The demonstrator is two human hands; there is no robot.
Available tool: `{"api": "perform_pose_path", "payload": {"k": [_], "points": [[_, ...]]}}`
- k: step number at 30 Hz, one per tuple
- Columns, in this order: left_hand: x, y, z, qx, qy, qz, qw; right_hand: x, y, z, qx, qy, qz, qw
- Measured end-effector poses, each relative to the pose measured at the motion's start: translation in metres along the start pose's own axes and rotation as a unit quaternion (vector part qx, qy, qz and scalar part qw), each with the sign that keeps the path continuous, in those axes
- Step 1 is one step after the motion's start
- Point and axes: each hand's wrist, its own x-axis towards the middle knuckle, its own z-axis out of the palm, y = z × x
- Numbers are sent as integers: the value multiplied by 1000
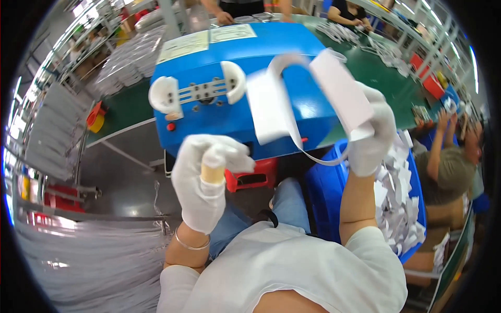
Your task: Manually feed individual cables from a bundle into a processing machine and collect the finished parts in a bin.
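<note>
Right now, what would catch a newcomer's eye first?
Probably the big blue machine, upper centre, two curved white pieces mounted on its left part. Next, the blurred white band in the gloved right hand, then the blue bin of white strips at lower right.

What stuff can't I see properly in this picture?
All in the head view:
Edges of the white looped band with flat panels: smeared by motion blur.
Some fingers of the white-gloved right hand: hidden by that band.
Bottom of the blue plastic bin: covered by heaped white strips.
Head of the black-shirted person: cut off by the top edge.
</note>
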Motion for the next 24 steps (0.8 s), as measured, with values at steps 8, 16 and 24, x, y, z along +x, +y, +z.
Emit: {"api": "perform_pose_path", "payload": {"k": [8, 16, 24], "points": [[29, 38, -8, 59, 83, 17, 995, -8, 3, 64, -144, -145, -216, 955], [75, 50, -40, 530, 155, 204, 808, 13, 21, 79, -75, -31, 96, 992], [81, 31, -66, 443, 170, 93, 875, 37, 31, 99, 19, -61, 268, 961]]}}
